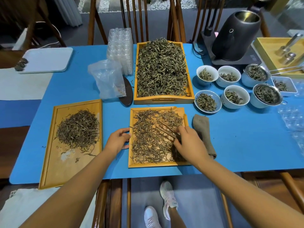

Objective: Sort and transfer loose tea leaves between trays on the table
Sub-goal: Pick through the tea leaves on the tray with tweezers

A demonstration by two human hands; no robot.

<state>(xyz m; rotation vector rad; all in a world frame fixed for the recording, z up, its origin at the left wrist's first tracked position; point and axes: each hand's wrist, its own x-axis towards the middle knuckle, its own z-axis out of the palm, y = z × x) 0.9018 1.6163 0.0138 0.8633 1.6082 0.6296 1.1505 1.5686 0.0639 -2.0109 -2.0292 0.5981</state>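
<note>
1. On the far left of the blue table mat, a flat white rectangular tray lies with small dark lumps at its left edge.
2. Nearer, left: long shallow wooden tray, tilted slightly. Rounded heap of dry brown-green tea leaves in its upper half; a few stray leaves and a pale patch below the heap.
3. Centre-left, far side: crumpled clear plastic bag standing partly on a dark oval wooden dish; stack of clear plastic blister trays behind the bag.
4. Left hand: fingers curled round the left rim of the small square wooden tray, thumb on the near side of the rim; grasping it.
5. Square tray contents: thin spread layer of loose tea leaves, tray floor showing through in patches.
6. Behind it: deep handled wooden tray, piled full of greener leaves.
7. Right hand: over the right part of the square tray, fingers bent and pinching a slim dark stick-like tool that lies across the leaves, pointing up-left.
8. Just right of the square tray: folded grey-brown cloth, partly under the right wrist.
9. Right, far side: white porcelain cups holding leaves, two with metal strainers; black electric kettle on its base behind them.
</note>
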